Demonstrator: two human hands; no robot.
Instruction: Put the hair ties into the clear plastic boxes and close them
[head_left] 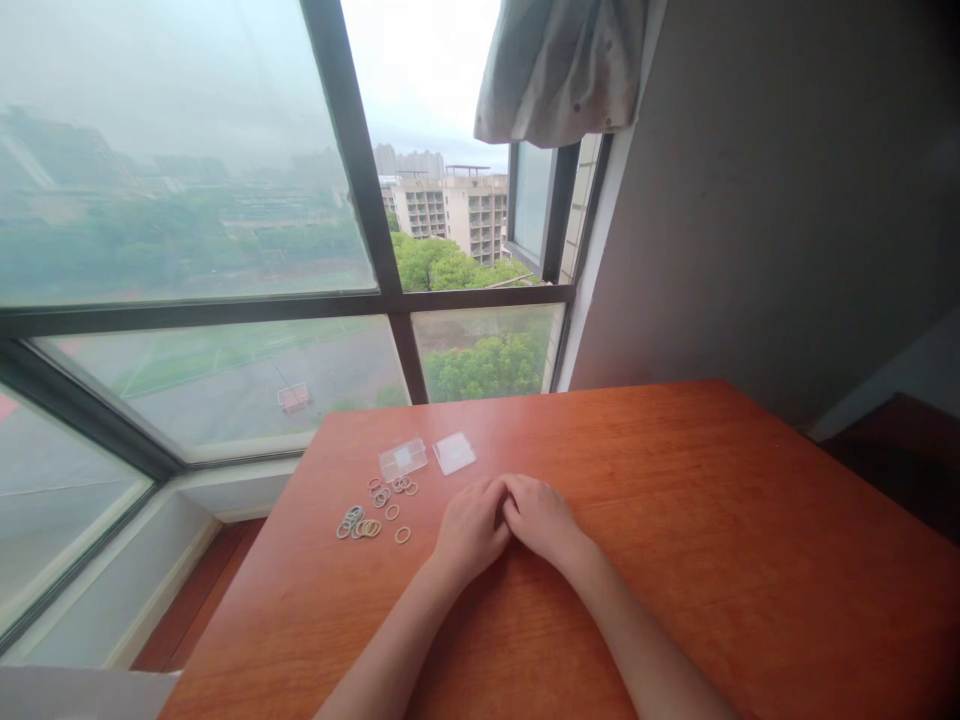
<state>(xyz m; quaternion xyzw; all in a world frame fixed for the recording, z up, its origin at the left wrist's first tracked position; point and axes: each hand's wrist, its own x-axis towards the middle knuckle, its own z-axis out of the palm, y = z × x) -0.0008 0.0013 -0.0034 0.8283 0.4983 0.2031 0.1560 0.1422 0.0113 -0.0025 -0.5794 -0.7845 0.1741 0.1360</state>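
Observation:
My left hand (472, 525) and my right hand (541, 518) lie together on the tabletop, touching at the fingers. Both are closed, with the fingers curled under; no object shows in either, though their undersides are hidden. To the left of my left hand lie several small rings: a grey group (352, 518), an overlapping tan group (367, 528), and a lone tan ring (403, 535) nearest to me. Another single ring (392, 512) and a reddish ring (374, 484) lie farther back. Behind the rings stands a clear plastic box (403, 459), beside a flat whitish translucent square case (454, 453).
The reddish-brown wooden table (720, 540) runs up to a large dark-framed window (394, 290). A patterned curtain (562, 70) hangs above an opened window pane (534, 200). A grey wall (750, 200) rises on the right. Wooden floor (199, 600) shows past the table's left edge.

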